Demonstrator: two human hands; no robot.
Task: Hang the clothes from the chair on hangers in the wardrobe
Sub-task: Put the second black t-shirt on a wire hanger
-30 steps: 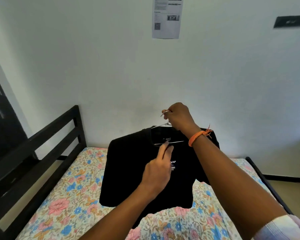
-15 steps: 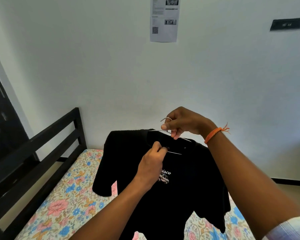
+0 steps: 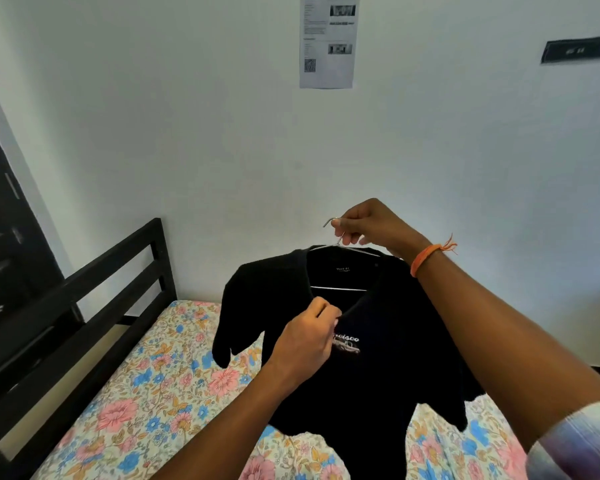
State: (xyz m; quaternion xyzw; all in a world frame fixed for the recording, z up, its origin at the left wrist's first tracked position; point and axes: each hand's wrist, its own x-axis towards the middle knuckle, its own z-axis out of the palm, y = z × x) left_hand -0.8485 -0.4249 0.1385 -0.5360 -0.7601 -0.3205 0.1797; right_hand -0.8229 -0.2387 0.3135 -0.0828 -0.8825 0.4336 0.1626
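A black T-shirt (image 3: 388, 382) with a small white chest print hangs on a thin metal hanger (image 3: 336, 288), held up in the air above the bed. My right hand (image 3: 371, 225), with an orange band at the wrist, grips the hanger's hook at the top. My left hand (image 3: 309, 336) pinches the front of the shirt's collar just below the hanger's bottom wire. The shirt's left sleeve droops free. No chair and no open wardrobe are in view.
A bed with a floral sheet (image 3: 146, 403) lies below, with a black slatted headboard (image 3: 94, 292) at its left. A dark door or cabinet (image 3: 4, 237) stands at the far left. A white wall with a paper notice (image 3: 327, 39) faces me.
The shirt on its hanger has been lifted off the bed and now hangs free. My left hand went from straight fingers at the neckline to pinching the collar.
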